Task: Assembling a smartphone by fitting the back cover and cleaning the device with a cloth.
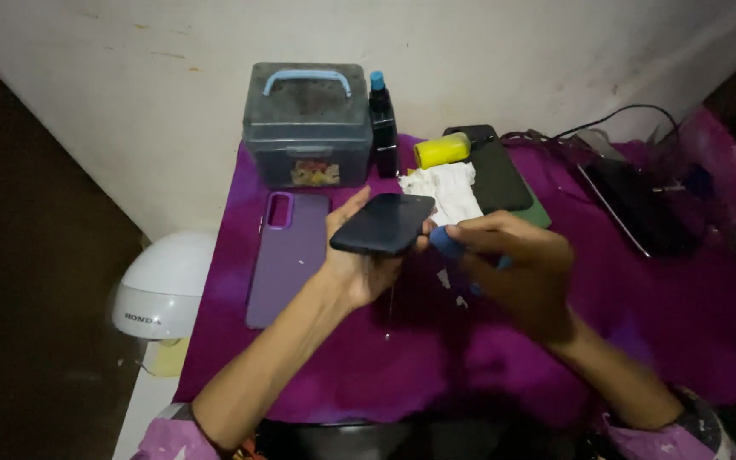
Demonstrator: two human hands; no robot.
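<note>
Holding a dark phone (382, 224) up over the purple-covered counter (641, 324), with a blue thing pinched right next to it.

Left hand (359, 260) has the phone cupped from underneath, fingers wrapped round its edges, so it sits tilted above the cloth. Right hand (517, 264) pinches a small blue object (445, 241) at its fingertips, touching the phone's right edge; it's too blurry to say what it is. Just left of the hands lies a purple phone case (287, 260), flat on the cloth. Behind them there's a white rag (449, 189), a yellow roll (441, 150), a dark bottle with a blue cap (382, 123) and a grey lidded box with a blue handle (308, 123). A white helmet (163, 285) sits off the counter's left edge.
</note>
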